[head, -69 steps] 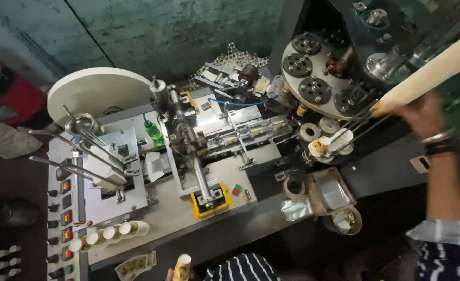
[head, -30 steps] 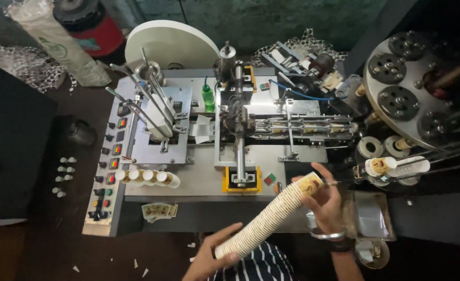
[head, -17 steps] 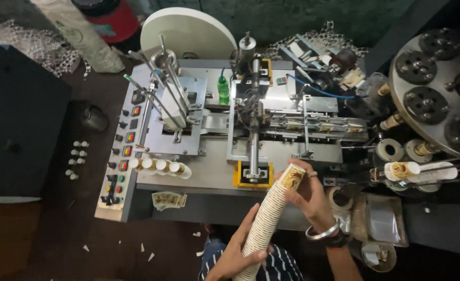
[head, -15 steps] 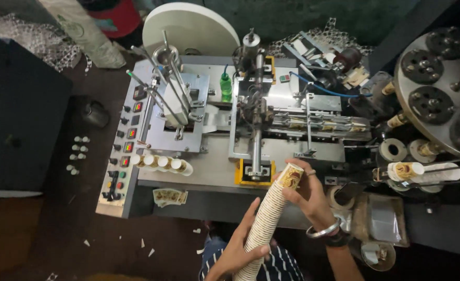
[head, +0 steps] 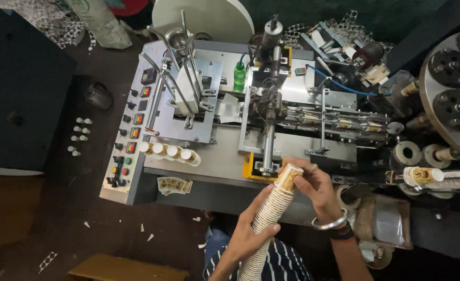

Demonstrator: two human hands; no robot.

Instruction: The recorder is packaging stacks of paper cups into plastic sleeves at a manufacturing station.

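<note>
Grey metal cup-forming machine point(head: 271, 119) fills the view w/ a control panel point(head: 128, 140) at its left edge. Long stack of nested paper cups point(head: 269, 218) slants up in front; left hand point(head: 253, 229) wraps mid-stack, right hand point(head: 313, 187) pinches the top cup's rim. Risk: stack could buckle or spill if either grip loosens.

A long stack of nested white paper cups point(head: 269, 218) with brown printed bands slants upward from the bottom edge of the view, its open top leaning to the right. The topmost cup point(head: 288, 177) sits slightly raised from the rest, its rim up.
</note>
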